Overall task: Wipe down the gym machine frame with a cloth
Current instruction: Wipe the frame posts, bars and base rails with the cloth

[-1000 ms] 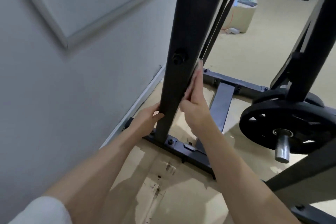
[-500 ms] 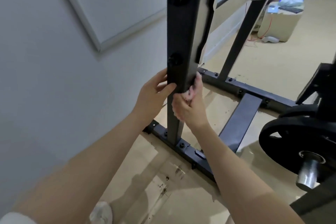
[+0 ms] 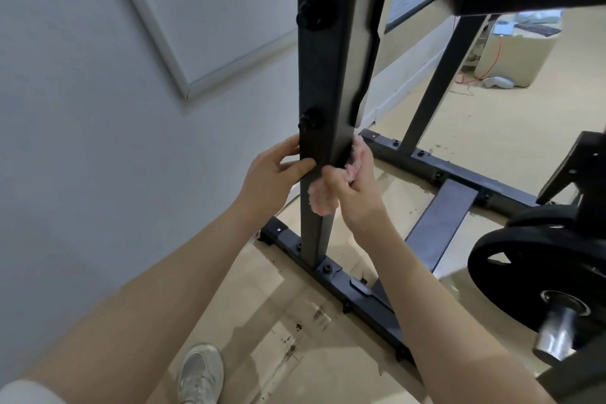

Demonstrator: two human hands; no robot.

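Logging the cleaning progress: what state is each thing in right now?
Left hand: gripping the upright post.
Right hand: clutching the cloth.
Cloth: bunched, pressed against the post.
Upright post: standing, bolted to the base.
Weight plate: loaded on its peg.

Both hands climbed the upright post [image 3: 328, 75]; right hand [image 3: 355, 187] now bunches pink cloth [image 3: 323, 198], left hand [image 3: 275, 174] higher; shoe [image 3: 200, 374] now visible.
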